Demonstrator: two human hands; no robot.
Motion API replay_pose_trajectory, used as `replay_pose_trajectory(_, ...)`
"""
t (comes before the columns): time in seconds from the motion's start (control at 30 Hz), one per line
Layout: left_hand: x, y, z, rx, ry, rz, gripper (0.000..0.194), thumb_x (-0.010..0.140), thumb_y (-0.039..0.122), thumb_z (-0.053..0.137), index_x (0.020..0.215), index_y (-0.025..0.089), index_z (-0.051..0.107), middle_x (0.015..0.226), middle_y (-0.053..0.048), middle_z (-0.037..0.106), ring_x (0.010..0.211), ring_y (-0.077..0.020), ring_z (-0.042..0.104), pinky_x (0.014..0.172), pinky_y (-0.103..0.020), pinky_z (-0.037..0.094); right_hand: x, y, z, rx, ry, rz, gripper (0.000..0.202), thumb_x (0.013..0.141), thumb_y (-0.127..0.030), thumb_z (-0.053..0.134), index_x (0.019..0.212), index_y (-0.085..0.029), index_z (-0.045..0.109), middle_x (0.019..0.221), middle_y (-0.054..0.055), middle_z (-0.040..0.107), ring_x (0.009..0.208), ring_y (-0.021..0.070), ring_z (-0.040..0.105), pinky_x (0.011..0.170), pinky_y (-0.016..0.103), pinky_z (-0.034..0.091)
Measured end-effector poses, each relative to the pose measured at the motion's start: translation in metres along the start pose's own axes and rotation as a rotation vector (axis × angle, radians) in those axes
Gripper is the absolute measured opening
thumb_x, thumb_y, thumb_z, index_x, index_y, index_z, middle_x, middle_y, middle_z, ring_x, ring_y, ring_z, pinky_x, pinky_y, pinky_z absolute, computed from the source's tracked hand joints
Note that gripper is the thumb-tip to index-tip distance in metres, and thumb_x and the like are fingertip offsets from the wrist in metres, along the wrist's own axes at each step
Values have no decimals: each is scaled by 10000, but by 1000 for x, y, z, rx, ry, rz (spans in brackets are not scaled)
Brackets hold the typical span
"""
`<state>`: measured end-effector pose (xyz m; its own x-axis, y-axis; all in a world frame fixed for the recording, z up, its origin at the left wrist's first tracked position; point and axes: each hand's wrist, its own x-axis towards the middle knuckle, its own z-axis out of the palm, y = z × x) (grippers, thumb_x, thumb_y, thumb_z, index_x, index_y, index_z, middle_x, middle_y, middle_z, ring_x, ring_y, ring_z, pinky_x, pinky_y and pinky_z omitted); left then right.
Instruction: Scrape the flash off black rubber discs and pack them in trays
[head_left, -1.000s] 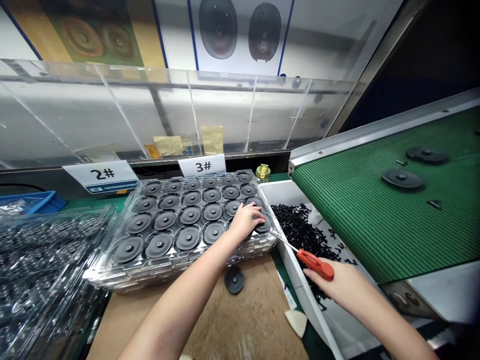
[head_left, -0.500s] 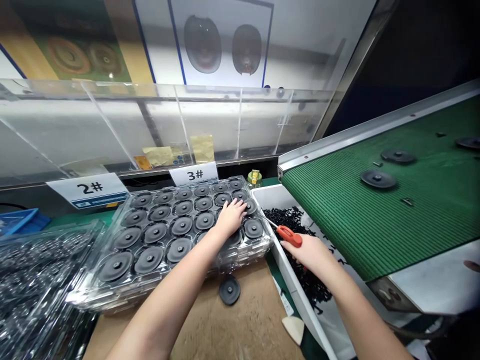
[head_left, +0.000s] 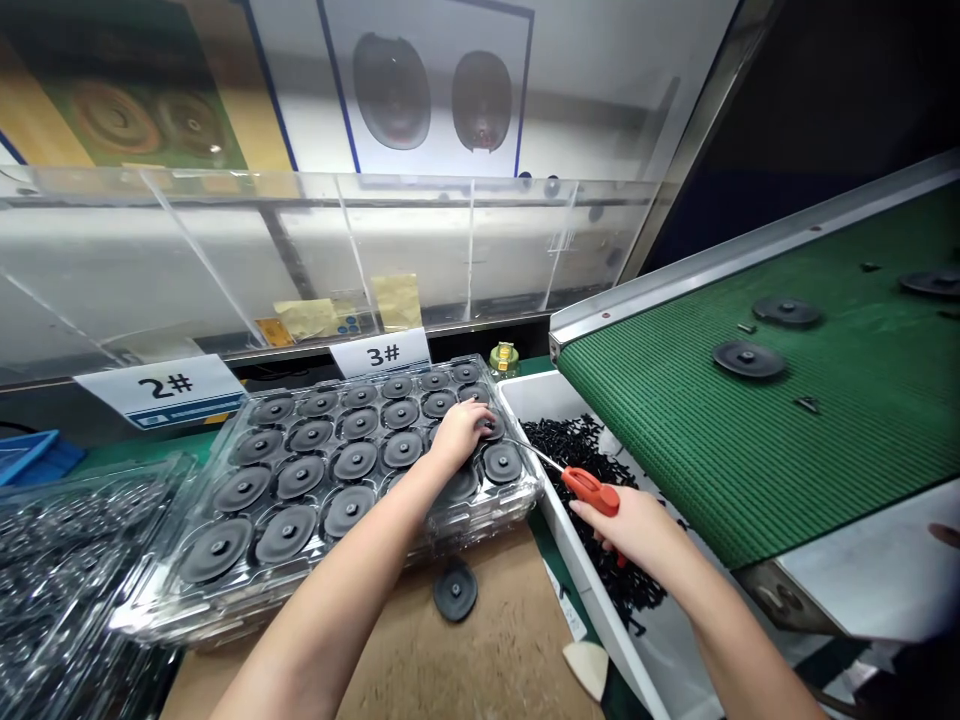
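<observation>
Green conveyor (head_left: pixel 720 460) stands near brown board (head_left: pixel 510 640); right hand (head_left: pixel 636 522) clasps red-handled tool (head_left: pixel 590 490), left hand (head_left: pixel 457 435) grip unclear.

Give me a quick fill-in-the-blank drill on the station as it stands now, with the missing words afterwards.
1. Below the right hand, which holds a red-handled tool, small black pieces lie in a ____ box.
2. Of the two numbered signs, the one nearer the left hand reads ____.
3. The conveyor belt is ____.
4. Exactly ____ disc lies on the brown board.

Missing words: white; 3#; green; one.
</observation>
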<state>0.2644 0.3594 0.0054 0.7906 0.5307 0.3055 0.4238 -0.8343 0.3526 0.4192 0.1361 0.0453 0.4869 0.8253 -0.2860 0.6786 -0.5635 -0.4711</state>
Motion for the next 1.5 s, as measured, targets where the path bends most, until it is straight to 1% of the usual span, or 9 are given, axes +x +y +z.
replay_pose_trajectory(0.37,13,-6,2,-26,-14,-45,271,843,312,500,1070,171,543,1124,-79,559,969,-200,556,823,-424,470,-1,-5,-4,-16,3,3,287,775,-465,476,780,-230,640,649,26,654,547,168,591,454,218,321)
replay_pose_trajectory(0.77,7,-3,4,-21,-7,-101,276,840,315,504,1070,167,543,1128,-81,557,984,-206,550,830,-430,465,5,-24,-5,-88,1,6,325,773,-495,478,706,-216,630,661,32,663,536,165,587,467,219,312)
replay_pose_trajectory(0.93,7,-2,3,-7,15,-116,283,838,317,508,1071,161,542,1120,-80,561,977,-206,555,827,-433,466,15,-30,-5,-89,8,8,328,783,-496,474,778,-221,652,694,40,674,570,170,605,474,219,326)
replay_pose_trajectory(1.03,11,-8,0,32,78,-184,289,847,311,493,1099,174,528,1154,-84,545,993,-208,547,841,-438,459,30,-36,-7,-91,20,9,348,790,-508,466,827,-224,662,687,42,672,592,175,613,496,227,348)
replay_pose_trajectory(1.13,16,-21,-2,87,130,-275,337,843,307,499,1154,179,492,1212,-94,506,1044,-231,522,864,-466,444,47,-42,-11,-98,23,2,349,805,-498,472,863,-206,653,706,30,662,608,162,606,547,245,395)
replay_pose_trajectory(1.2,21,-30,-3,114,115,-288,355,839,307,507,1168,175,482,1224,-97,497,1057,-239,516,868,-476,440,56,-45,-14,-105,17,-5,352,824,-485,477,889,-175,631,742,22,649,621,139,591,602,270,432)
replay_pose_trajectory(1.3,28,-39,-3,137,59,-255,342,837,306,510,1152,173,496,1218,-94,503,1057,-238,516,870,-476,438,64,-48,-14,-115,1,-14,349,838,-470,486,882,-147,610,770,16,636,644,120,580,656,296,455)
replay_pose_trajectory(1.4,32,-41,-3,155,25,-233,341,838,308,509,1151,173,497,1220,-94,502,1060,-238,514,873,-477,435,65,-50,-13,-112,-6,-24,340,821,-469,498,854,-158,629,751,26,646,636,131,589,620,278,443)
replay_pose_trajectory(1.5,35,-44,-4,164,12,-221,358,839,309,506,1171,177,483,1234,-97,491,1071,-243,508,880,-483,430,64,-53,-12,-103,6,-38,336,794,-496,496,835,-206,659,734,34,664,650,162,612,560,250,405)
